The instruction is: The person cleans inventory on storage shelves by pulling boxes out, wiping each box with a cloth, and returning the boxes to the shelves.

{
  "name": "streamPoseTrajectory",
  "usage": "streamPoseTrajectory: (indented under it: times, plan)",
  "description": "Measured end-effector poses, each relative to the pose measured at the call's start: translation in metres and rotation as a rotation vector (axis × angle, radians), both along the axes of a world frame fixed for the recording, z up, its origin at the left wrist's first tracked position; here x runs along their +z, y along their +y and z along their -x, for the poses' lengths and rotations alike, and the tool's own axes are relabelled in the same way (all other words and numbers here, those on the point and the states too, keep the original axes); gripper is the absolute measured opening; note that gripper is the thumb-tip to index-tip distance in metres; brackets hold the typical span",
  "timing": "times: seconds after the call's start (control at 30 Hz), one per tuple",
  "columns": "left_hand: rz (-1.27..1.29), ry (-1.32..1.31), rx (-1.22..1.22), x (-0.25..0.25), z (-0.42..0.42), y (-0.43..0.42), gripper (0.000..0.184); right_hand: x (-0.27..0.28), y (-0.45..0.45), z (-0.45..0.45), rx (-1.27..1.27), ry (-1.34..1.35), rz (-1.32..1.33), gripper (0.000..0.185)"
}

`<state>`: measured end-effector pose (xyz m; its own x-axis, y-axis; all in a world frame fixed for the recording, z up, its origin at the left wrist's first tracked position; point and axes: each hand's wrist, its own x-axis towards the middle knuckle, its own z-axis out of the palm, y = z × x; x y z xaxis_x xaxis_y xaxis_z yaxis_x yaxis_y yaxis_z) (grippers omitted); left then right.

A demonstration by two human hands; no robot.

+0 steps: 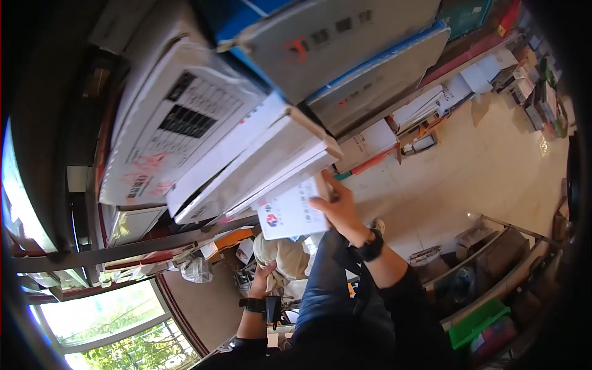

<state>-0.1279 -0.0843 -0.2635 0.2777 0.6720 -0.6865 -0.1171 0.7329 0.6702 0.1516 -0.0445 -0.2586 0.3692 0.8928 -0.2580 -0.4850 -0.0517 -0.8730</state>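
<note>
My right hand (340, 208), with a black watch on the wrist, grips a white box (291, 211) by its right end. The box bears a red and blue logo and dark printed characters. It lies close below a stack of long white cartons (253, 163), and I cannot tell whether it touches them. Lower down, my left hand (263, 279) is closed on a cream-coloured cloth (280, 254). A dark band circles that wrist, and a small black object (273, 310) hangs beside it.
Large grey and blue boxes (339, 46) fill the shelf above. A white carton with a printed label (179, 117) stands at the left. Further boxes line the floor (487, 166) at the right. A curved rack (487, 265) and a green basket (478, 324) are lower right.
</note>
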Motion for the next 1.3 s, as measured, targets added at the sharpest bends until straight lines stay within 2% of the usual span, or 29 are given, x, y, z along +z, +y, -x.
streamPoseTrajectory:
  times: [0.07,0.1,0.17,0.2,0.27,0.3,0.33,0.43,0.6,0.73,0.9,1.07,1.3]
  plan:
    - [-0.006,-0.024,0.037,0.006,0.008,-0.008,0.057,-0.001,0.028,0.015,0.104,-0.294,0.009,0.045]
    - [-0.012,-0.02,0.072,0.01,0.012,-0.011,0.056,0.0,0.042,0.025,0.103,-0.302,0.009,0.045]
    - [-0.017,0.032,0.107,0.019,0.018,-0.016,0.053,-0.002,0.069,0.047,0.124,-0.693,0.063,0.035]
    - [-0.072,0.0,0.14,0.02,0.018,-0.02,0.051,-0.013,0.079,0.059,0.121,-0.695,0.059,0.035]
    - [-0.104,0.049,0.12,0.007,0.04,-0.029,0.05,-0.033,0.098,0.083,-0.355,-1.276,-0.105,0.028]
    - [-0.127,0.083,0.133,0.014,0.038,-0.03,0.049,-0.035,0.105,0.084,-0.42,-1.371,-0.133,0.028]
    - [-0.088,0.05,0.227,0.024,0.031,-0.032,0.048,-0.036,0.113,0.083,-0.339,-1.364,-0.122,0.028]
    - [-0.078,0.041,0.229,0.031,0.035,-0.032,0.047,-0.038,0.128,0.082,-0.045,-1.313,-0.058,0.028]
    - [-0.063,0.059,0.28,0.04,0.03,-0.024,0.045,-0.043,0.141,0.076,0.204,-1.276,0.0,0.027]
    - [-0.101,-0.058,0.244,0.036,0.034,-0.018,0.045,-0.041,0.145,0.101,0.252,-1.307,-0.042,0.027]
    - [-0.08,-0.007,0.267,0.032,0.036,-0.016,0.045,-0.047,0.142,0.099,0.317,-1.303,-0.055,0.026]
    - [-0.066,0.027,0.24,0.049,0.017,-0.01,0.045,-0.051,0.14,0.097,0.395,-1.286,-0.067,0.026]
    - [-0.132,0.032,0.197,0.028,0.025,-0.01,0.043,-0.052,0.132,0.097,0.489,-1.252,-0.115,0.026]
